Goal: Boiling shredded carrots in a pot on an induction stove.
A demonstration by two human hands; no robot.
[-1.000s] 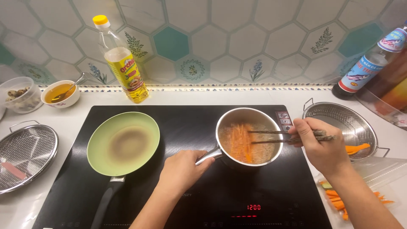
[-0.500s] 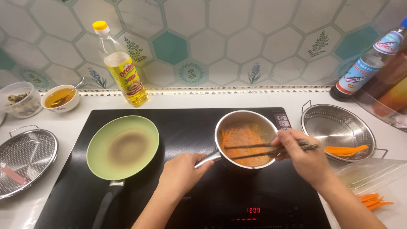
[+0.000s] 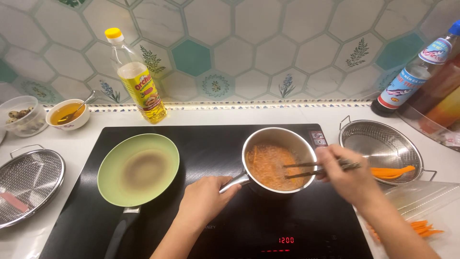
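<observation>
Black induction cooktop (image 3: 211,144) carries steel saucepan (image 3: 278,163) of bubbling orange carrot shreds, right of green frying pan (image 3: 138,169). Left hand (image 3: 206,201) wrapped tight round saucepan handle (image 3: 233,182). Right hand (image 3: 347,175) pinches dark chopsticks (image 3: 316,169) (tips in pan, slightly parted).

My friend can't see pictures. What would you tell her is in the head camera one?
A person stirs orange carrot strips in a small steel saucepan with dark chopsticks in the right hand, while the left hand grips the pan's handle. It sits on a black cooktop beside a green frying pan, with an oil bottle behind.
</observation>
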